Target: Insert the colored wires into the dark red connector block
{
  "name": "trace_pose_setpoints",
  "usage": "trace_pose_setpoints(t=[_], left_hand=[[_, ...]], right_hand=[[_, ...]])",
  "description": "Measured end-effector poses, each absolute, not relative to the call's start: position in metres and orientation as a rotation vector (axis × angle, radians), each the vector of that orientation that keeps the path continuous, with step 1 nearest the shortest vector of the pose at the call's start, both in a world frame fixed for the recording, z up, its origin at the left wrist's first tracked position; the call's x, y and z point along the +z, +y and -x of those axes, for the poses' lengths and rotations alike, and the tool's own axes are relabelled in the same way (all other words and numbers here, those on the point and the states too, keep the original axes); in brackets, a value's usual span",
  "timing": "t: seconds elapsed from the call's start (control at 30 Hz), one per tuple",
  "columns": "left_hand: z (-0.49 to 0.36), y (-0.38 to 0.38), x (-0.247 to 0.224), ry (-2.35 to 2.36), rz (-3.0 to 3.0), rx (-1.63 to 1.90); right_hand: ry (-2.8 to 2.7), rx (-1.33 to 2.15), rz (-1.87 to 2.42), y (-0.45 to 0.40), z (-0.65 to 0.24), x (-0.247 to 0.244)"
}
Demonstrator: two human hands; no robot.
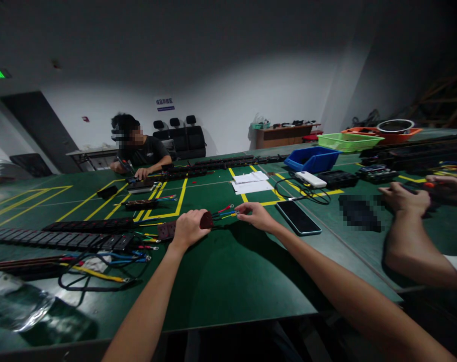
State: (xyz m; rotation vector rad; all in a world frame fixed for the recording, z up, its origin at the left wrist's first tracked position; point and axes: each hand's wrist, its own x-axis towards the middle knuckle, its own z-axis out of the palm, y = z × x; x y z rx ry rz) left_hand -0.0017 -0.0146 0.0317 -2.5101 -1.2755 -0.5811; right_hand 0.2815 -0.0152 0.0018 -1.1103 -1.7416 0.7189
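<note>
Two hands of ours reach over the green table [205, 291], and we read the clock from the left hand [191, 227]. That hand is wrapped around a dark red strip [166, 231], which lies roughly along the line from nine to three, its left end poking out past the fingers; we cannot tell whether it touches the table. From its right end several wires [223, 209], red, blue and yellow among them, run between two and three o'clock. At three, our right hand [257, 217] has its thumb and fingertips pinched on the tips of the lower wires, while the red one's ring lug sticks out free just above. Past that hand, also at three, we have a phone [299, 217] lying screen up and, well beyond it, a co-worker's hand [407, 198]. At two o'clock we see papers [253, 186], then a blue bin [311, 159] farther out. Black strips [62, 241] lie at nine, a clear bottle [20, 301] at eight. Between ten and eleven, another person [151, 150] sits across from us.
</note>
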Motion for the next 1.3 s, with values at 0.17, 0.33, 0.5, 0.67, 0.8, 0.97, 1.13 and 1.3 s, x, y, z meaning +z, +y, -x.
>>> trace_pose_setpoints(t=[0.17, 0.33, 0.5, 0.67, 0.8, 0.97, 1.13, 1.3], left_hand=[[0.0012, -0.0148, 0.0316, -1.282, 2.512, -0.579], [0.0008, -0.0154, 0.0318, -1.282, 2.495, -0.574], [0.001, -0.0154, 0.0319, -1.292, 2.508, -0.581], [0.0007, -0.0151, 0.0312, -1.299, 2.508, -0.577], [-0.0008, -0.0152, 0.0302, -1.31, 2.49, -0.579], [-0.0027, -0.0156, 0.0283, -1.329, 2.45, -0.596], [-0.003, -0.0157, 0.0273, -1.319, 2.429, -0.631], [-0.0028, -0.0159, 0.0275, -1.311, 2.434, -0.63]], right_hand=[[-1.842, 0.485, 1.178, -0.019, -0.28, 0.0017], [-1.807, 0.51, 1.135, -0.0177, -0.2798, 0.0025], [-1.726, 0.656, 1.172, -0.0178, -0.2801, 0.0043], [-1.646, 0.742, 1.187, -0.0211, -0.2776, 0.0043], [-1.66, 0.719, 1.165, -0.0227, -0.2767, 0.0068], [-1.655, 0.687, 1.147, -0.0245, -0.2753, 0.0108], [-1.542, 0.827, 1.177, -0.0228, -0.2729, 0.0078], [-1.491, 0.858, 1.175, -0.0209, -0.2714, 0.0049]])
